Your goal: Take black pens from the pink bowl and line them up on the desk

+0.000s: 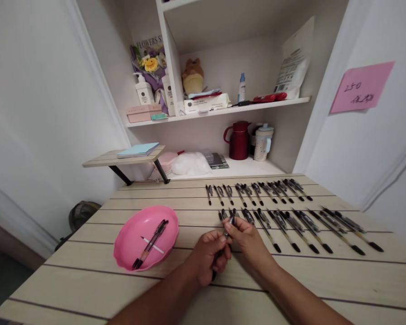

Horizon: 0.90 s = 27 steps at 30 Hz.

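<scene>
Over the front middle of the table, my left hand is closed round a black pen, whose dark end sticks out below the fingers. My right hand pinches the pen's upper end between thumb and fingertips, touching the left hand. Most of the pen is hidden by the fingers. To the left lies a pink bowl with a few black pens and a thin white stick-like piece in it. Two rows of black pens, many with separate caps or clips beside them, lie behind and right; the near row almost meets my right hand.
The far row of pens runs near the table's back edge. A small raised shelf with blue paper stands at the back left. Behind are a red jug, a pale cup and a plastic bag.
</scene>
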{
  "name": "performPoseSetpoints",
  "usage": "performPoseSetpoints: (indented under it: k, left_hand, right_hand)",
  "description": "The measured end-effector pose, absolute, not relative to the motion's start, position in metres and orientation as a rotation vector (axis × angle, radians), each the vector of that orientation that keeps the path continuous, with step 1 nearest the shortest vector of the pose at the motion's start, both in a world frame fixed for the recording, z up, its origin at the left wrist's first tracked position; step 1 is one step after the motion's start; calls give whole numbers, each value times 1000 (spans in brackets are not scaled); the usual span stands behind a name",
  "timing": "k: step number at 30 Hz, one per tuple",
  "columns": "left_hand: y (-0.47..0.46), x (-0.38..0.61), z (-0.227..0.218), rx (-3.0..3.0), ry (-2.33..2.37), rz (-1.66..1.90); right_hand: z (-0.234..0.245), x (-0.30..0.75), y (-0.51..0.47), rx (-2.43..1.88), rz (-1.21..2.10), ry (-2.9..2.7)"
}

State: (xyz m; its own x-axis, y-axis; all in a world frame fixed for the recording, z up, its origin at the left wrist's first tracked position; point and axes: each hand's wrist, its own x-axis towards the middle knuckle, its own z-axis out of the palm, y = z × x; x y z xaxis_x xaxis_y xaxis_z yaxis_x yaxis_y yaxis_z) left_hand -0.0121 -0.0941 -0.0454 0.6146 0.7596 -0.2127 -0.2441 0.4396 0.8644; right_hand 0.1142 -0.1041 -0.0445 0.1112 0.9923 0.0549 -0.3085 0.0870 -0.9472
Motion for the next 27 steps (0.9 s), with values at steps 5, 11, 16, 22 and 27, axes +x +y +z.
performPoseSetpoints:
  k: [5, 11, 16, 22, 27]
  left_hand:
    - [-91, -25, -37, 769, 442, 468]
    - [-94, -20, -40, 789, 512, 555]
    - [-95, -16, -41, 818, 565, 571]
    - [-94, -27, -33, 760, 407, 450]
    - [-97, -24, -32, 772, 403, 475]
  right_hand:
    - [-33, 116, -110, -802, 1358, -873]
    - [-33, 114, -110, -896, 1306, -906]
    - [-37, 115, -107, -994, 1250, -918]
    - [-33, 119, -110, -807, 1355, -926]
    - [-28, 120, -113, -717, 1391, -906]
